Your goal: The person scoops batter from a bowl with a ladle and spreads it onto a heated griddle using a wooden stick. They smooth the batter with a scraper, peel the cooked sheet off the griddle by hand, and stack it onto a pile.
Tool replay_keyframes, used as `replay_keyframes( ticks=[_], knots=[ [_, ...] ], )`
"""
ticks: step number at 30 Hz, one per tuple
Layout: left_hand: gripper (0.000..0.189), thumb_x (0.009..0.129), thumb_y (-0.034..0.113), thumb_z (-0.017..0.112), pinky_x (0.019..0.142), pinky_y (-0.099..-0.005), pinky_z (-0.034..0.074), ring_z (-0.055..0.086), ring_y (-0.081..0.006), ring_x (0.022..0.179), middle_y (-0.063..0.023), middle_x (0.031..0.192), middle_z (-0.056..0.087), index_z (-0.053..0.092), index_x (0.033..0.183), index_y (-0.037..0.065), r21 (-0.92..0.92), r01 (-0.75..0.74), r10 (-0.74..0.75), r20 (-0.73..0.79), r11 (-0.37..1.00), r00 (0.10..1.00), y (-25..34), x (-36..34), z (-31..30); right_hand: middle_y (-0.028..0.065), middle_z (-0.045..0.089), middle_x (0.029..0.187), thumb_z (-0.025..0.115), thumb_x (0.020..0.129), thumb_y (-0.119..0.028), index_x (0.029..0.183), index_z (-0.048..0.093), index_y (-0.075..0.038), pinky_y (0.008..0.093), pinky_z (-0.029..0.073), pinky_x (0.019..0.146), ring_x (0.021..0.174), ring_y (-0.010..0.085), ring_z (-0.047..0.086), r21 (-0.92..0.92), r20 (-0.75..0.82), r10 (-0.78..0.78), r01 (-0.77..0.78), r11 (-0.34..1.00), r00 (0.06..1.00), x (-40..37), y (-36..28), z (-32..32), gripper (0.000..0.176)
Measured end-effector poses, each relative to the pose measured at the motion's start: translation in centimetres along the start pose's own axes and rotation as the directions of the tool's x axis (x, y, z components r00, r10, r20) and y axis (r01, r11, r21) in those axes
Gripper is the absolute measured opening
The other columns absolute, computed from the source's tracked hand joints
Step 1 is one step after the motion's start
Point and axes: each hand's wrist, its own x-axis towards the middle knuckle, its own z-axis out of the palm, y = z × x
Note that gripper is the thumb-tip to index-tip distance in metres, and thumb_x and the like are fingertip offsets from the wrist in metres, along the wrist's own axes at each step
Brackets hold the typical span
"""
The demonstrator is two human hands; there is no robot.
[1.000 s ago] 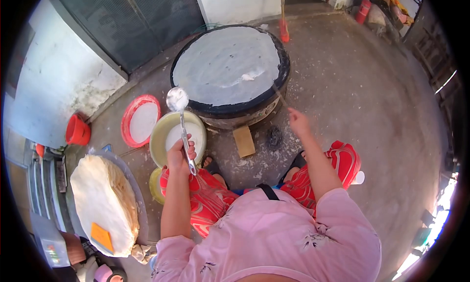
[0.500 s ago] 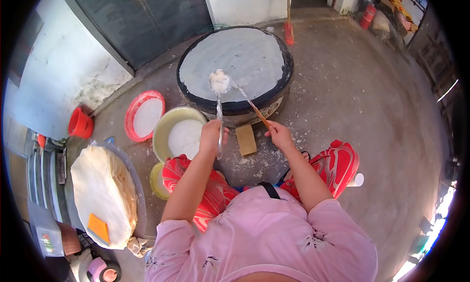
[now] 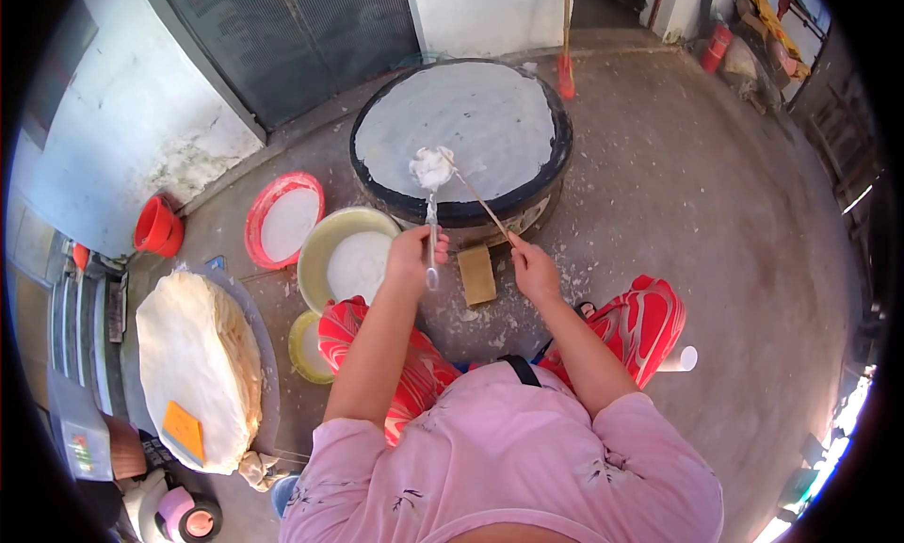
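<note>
My left hand (image 3: 412,259) is wrapped round the handle of a ladle (image 3: 432,199), whose bowl is heaped with white batter (image 3: 432,166). In my right hand (image 3: 537,272) is a thin wooden-handled scraper (image 3: 482,202); its far end meets the batter at the ladle's bowl. Both tools are over the near edge of a large round griddle (image 3: 563,157) with a black rim. A pale layer of batter (image 3: 461,119) covers most of its surface. A yellowish-brown block (image 3: 476,275) lies on the floor between my hands and the griddle's base.
On my left are a cream basin (image 3: 315,251) and a red basin (image 3: 252,232) with white contents, plus a small yellow bowl (image 3: 303,355). A tall stack of thin pancakes (image 3: 188,355) bears an orange scraper (image 3: 184,432). A red bucket (image 3: 158,230) stands near the wall.
The ladle and scraper have come slightly nearer to me, from over the griddle's surface to its near edge. The scraper's tip now touches the batter in the ladle. The view has shifted slightly.
</note>
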Motion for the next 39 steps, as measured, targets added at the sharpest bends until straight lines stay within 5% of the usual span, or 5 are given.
replay_keyframes(
  ticks=[8, 14, 26, 33, 39],
  knots=[
    [0.027, 0.087, 0.014, 0.038, 0.04, -0.0216, 0.036, 0.042, -0.0105, 0.051, -0.0084, 0.074, 0.047, 0.044, 0.103, -0.008, -0.485, 0.091, 0.069, 0.301, 0.87, 0.951, 6.9, -4.5, -5.3, 0.0104, 0.057, 0.082, 0.052, 0.082, -0.018, 0.111, 0.056, -0.025, 0.039, 0.046, 0.064, 0.076, 0.0308, 0.056, -0.086, 0.08, -0.251, 0.257, 0.962, 0.965, -0.5, 1.1, -3.2, 0.03],
    [0.029, 0.086, 0.013, 0.038, 0.038, -0.0205, 0.036, 0.04, -0.0102, 0.049, -0.0087, 0.074, 0.047, 0.042, 0.105, -0.008, -0.423, -0.145, 0.196, 0.08, 0.894, 0.977, 8.5, -7.0, -13.6, 0.0158, 0.061, 0.089, 0.049, 0.083, -0.019, 0.112, 0.056, -0.023, 0.0402, 0.046, 0.067, 0.078, 0.0339, 0.058, -0.155, -0.131, 0.076, -0.096, 0.983, 0.988, 1.1, 4.9, -2.4, 0.029],
    [0.022, 0.083, 0.011, 0.042, 0.054, -0.0269, 0.045, 0.052, -0.0184, 0.065, -0.0137, 0.092, 0.054, 0.049, 0.099, -0.003, -0.585, -0.021, -0.264, -0.398, 0.811, 0.879, -2.2, 0.9, -26.2, 0.0101, 0.055, 0.105, 0.049, 0.081, 0.001, 0.135, 0.027, -0.019, 0.0241, 0.048, 0.058, 0.069, 0.0131, 0.057, 0.52, 0.544, -0.04, -0.299, 0.8, 0.838, 2.5, -4.9, -4.5, 0.062],
    [0.018, 0.08, 0.013, 0.048, 0.049, -0.0264, 0.041, 0.047, -0.0156, 0.057, -0.0088, 0.077, 0.052, 0.052, 0.093, 0.001, 0.059, 0.043, -0.003, -0.553, 0.997, 0.833, -8.0, 7.1, -39.3, 0.0087, 0.048, 0.117, 0.047, 0.078, 0.008, 0.137, 0.015, -0.014, 0.0234, 0.047, 0.053, 0.067, 0.0126, 0.054, 0.588, 0.492, 0.139, -0.446, 0.675, 0.859, 3.3, -2.3, -4.9, 0.07],
    [0.029, 0.08, 0.015, 0.053, 0.083, -0.0376, 0.04, 0.048, -0.0205, 0.099, -0.0079, 0.108, 0.052, 0.052, 0.107, 0.004, 0.036, -0.435, 0.375, -0.573, 0.9, 0.729, 7.0, -2.7, -18.1, 0.0036, 0.054, 0.102, 0.042, 0.084, 0.002, 0.132, 0.029, -0.011, 0.0195, 0.039, 0.04, 0.051, 0.0088, 0.047, 0.605, 0.444, 0.209, -0.464, 0.647, 0.871, 5.4, -2.3, -4.6, 0.052]
  ],
)
